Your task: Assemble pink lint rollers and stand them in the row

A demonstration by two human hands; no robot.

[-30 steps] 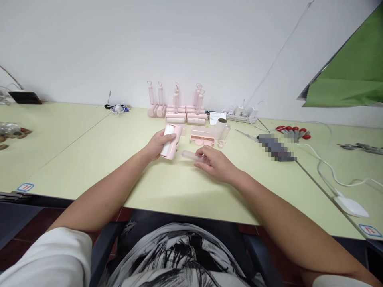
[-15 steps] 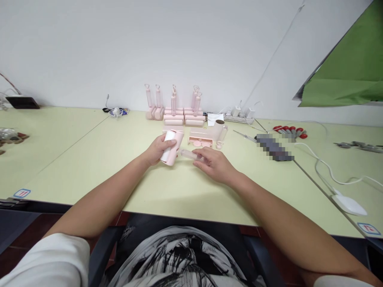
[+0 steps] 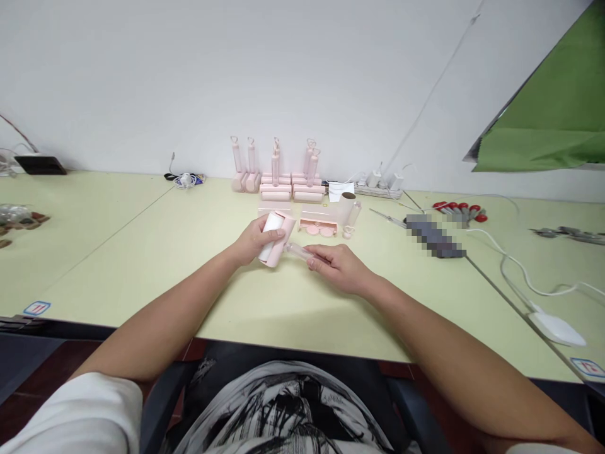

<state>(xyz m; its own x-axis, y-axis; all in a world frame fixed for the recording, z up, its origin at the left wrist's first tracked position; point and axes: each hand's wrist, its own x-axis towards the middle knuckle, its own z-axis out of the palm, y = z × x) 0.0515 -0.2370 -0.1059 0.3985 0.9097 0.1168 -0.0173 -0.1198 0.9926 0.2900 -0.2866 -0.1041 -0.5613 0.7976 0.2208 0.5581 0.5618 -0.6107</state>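
Note:
My left hand [image 3: 255, 241] is closed round a pink lint roller head [image 3: 283, 238] with a white roll inside, tilted above the table. In my right hand [image 3: 338, 265] is a clear handle [image 3: 300, 251], its far end at the side of the roller head; whether the two are joined I cannot tell. Just beyond lie a pink half shell with round end pieces [image 3: 322, 231], a pink ring piece [image 3: 348, 232] and an upright sticky roll with a brown core [image 3: 347, 205].
Several finished-looking lint rollers [image 3: 275, 183] stand along the wall. A power strip [image 3: 378, 189] with chargers is right of them. Further right are a screwdriver [image 3: 387, 217], a pixelated dark object [image 3: 432, 235], red-handled tools [image 3: 460, 209] and a white cable [image 3: 524, 277]. Coiled cable [image 3: 186, 180] lies left.
The roller head has tilted slightly further and shifted a little right and down. The handle's end now meets its side more closely. The whole view has shifted slightly.

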